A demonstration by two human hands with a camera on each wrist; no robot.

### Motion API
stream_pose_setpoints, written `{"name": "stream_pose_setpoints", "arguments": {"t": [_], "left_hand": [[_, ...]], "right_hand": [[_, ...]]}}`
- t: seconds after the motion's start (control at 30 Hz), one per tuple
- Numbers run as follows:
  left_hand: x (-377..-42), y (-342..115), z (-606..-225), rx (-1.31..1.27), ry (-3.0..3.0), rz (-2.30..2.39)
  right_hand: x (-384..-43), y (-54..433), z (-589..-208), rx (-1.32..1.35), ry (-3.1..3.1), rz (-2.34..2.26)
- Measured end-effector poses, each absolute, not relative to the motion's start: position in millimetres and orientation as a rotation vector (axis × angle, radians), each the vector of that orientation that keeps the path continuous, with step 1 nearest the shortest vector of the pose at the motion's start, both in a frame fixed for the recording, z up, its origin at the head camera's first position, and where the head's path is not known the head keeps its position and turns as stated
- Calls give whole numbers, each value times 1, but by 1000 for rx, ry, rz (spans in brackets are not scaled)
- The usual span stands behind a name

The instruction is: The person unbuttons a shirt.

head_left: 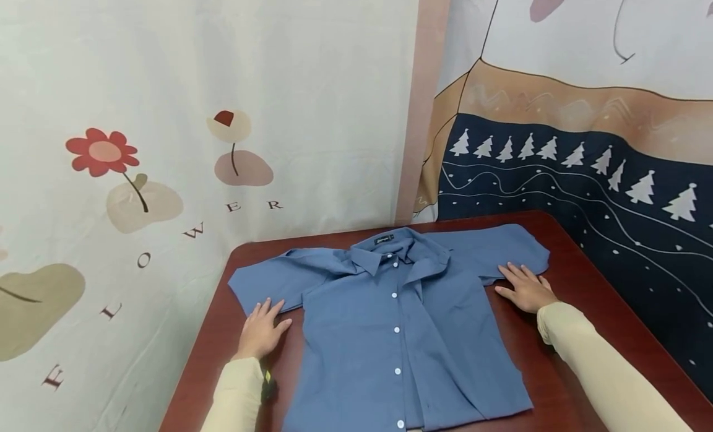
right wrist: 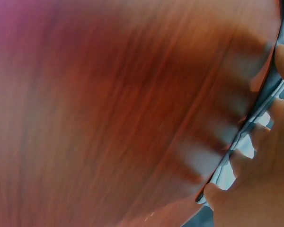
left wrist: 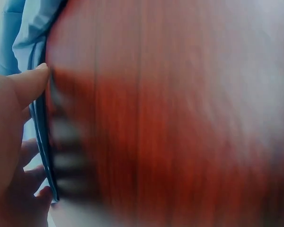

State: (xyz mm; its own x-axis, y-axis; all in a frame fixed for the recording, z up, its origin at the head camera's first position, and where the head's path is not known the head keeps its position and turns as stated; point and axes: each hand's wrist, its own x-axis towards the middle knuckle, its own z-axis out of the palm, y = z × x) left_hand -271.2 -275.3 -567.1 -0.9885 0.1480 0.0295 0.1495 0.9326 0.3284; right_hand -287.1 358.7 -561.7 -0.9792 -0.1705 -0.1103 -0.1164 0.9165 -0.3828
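A blue short-sleeved button-up shirt (head_left: pixel 351 339) lies front up on the table, its collar (head_left: pixel 367 259) toward the far edge. White buttons run down the middle, and the right front panel is creased in diagonal folds. My left hand (head_left: pixel 260 330) rests with spread fingers at the lower edge of the left sleeve (head_left: pixel 278 277). On the other side my right hand (head_left: pixel 526 288) touches the hem of the right sleeve (head_left: pixel 496 249), fingers extended. Both wrist views show the fingers along the sleeve edge, close above the wood. The shirt's bottom is partly cut off by the head view.
The dark red wooden table (head_left: pixel 562 370) has rounded far corners. Behind it hangs a pale curtain (head_left: pixel 334 110) printed with flowers and letters. At the right is a dark cloth (head_left: pixel 613 234) with white trees. Something dark with a yellow mark (head_left: pixel 268 382) is by the left wrist.
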Motion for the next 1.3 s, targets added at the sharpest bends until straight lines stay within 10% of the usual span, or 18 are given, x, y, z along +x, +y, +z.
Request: {"name": "stream_pose_setpoints", "arguments": {"t": [0.93, 1.3], "left_hand": [[-266, -257, -518, 87, -3279, -403], [-328, -162, -508, -37, -2947, -729]], "right_hand": [[-262, 320, -541, 3, 3082, -569], [-236, 155, -549, -1110, 3144, -555]]}}
